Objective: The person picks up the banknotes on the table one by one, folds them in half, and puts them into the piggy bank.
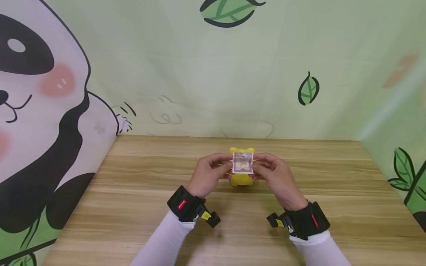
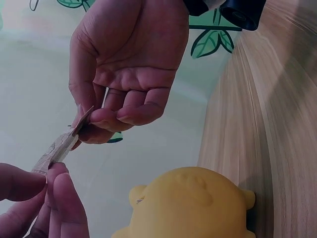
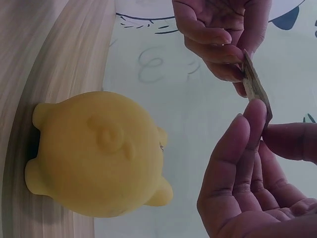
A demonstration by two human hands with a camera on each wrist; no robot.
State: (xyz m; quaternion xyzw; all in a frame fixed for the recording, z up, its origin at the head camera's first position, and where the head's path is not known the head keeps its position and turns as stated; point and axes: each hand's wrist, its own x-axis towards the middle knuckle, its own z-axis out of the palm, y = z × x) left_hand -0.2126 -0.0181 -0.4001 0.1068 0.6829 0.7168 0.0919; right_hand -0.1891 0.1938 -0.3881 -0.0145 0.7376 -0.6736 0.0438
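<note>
A small creased banknote (image 1: 243, 163) is stretched between both hands in the head view. The left hand (image 1: 209, 171) pinches its left edge between thumb and fingers, and the right hand (image 1: 273, 173) pinches the right edge the same way. Both wrist views show the banknote (image 2: 59, 148) nearly edge-on, with thumbs and fingertips at its two ends. Behind and below it, a round yellow piggy bank (image 1: 242, 180) stands on the table, partly hidden by the note. Its curly tail and stubby feet show in the right wrist view, where the piggy bank (image 3: 99, 158) is apart from the hands.
The wood-grain table (image 1: 139, 207) stretches around the piggy bank on all sides. Behind its far edge rises a pale green backdrop (image 1: 186, 81) printed with leaves and a large panda (image 1: 66, 122) on the left. Black straps with small cameras sit on both wrists.
</note>
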